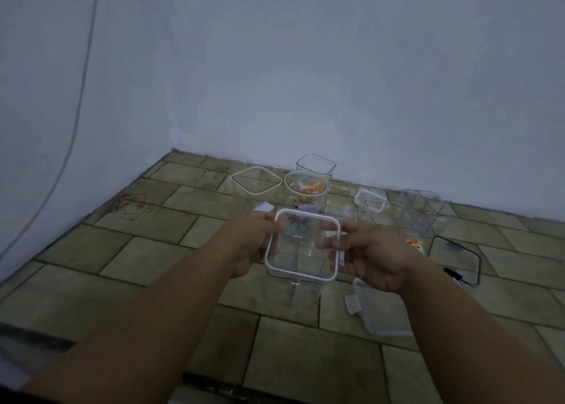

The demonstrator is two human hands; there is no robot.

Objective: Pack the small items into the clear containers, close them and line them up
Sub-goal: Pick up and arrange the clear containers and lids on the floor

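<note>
I hold a square clear lid with a white rim (302,277) over a clear container (293,290) that stands on the tiled floor. My left hand (247,244) grips the lid's left edge and my right hand (370,257) grips its right edge. Behind it, a round clear jar (305,189) holds orange and yellow small items. An empty square container (256,181) stands to the jar's left and a taller one (315,164) behind it. Small purple and greenish items (301,220) show dimly through the lid.
Another clear lid (376,315) lies flat on the floor below my right hand. To the right are more clear containers (425,211), a white-rimmed lid (371,203), a dark-edged tray (455,258) and an orange-white item (414,243). The wall runs close behind; a cable hangs at left.
</note>
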